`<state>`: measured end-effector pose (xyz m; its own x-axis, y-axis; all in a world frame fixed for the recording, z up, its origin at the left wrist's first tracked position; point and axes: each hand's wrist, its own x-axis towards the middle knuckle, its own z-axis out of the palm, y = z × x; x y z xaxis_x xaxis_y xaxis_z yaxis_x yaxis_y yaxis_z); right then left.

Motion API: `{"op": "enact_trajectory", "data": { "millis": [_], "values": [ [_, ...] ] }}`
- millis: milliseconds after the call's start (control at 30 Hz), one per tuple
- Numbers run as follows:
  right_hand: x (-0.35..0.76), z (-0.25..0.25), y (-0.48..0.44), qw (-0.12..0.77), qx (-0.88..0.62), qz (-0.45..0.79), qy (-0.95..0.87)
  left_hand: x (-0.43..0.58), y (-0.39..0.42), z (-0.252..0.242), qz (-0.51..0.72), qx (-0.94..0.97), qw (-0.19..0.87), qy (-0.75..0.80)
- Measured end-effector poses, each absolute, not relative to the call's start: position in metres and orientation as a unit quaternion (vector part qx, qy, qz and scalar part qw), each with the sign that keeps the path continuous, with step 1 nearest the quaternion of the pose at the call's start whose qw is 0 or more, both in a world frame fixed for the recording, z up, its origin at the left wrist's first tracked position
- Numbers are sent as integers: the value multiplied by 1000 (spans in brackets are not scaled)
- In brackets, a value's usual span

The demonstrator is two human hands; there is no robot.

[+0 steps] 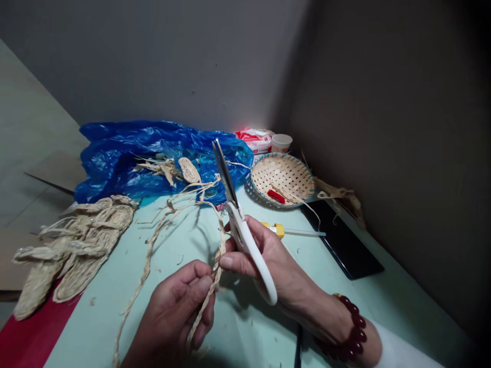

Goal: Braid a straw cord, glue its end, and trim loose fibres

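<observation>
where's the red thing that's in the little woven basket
In the head view, the red piece lies inside the woven basket, right of centre, beside the blue bag.

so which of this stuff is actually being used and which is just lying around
In use:
left hand pinching the braided straw cord
right hand holding the white scissors, blades nearly closed

Lying about:
straw sandals
blue plastic bag
woven basket
yellow tube
black tablet
paper cup
</observation>
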<state>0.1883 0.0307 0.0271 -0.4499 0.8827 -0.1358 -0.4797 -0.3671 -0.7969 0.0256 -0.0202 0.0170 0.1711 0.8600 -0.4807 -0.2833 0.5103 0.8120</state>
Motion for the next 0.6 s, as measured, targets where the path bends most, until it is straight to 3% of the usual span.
{"op": "enact_trajectory", "data": {
  "millis": [300, 467, 600],
  "values": [
    [191, 13, 38, 477, -260, 733, -408, 27, -15, 28, 379, 208, 806, 403],
    [192, 14, 40, 479, -253, 707, -455, 25, -16, 36, 403, 216, 763, 457],
    [200, 28, 38, 452, -344, 623, -537, 23, -18, 41, 452, 219, 683, 530]
  ]
}}
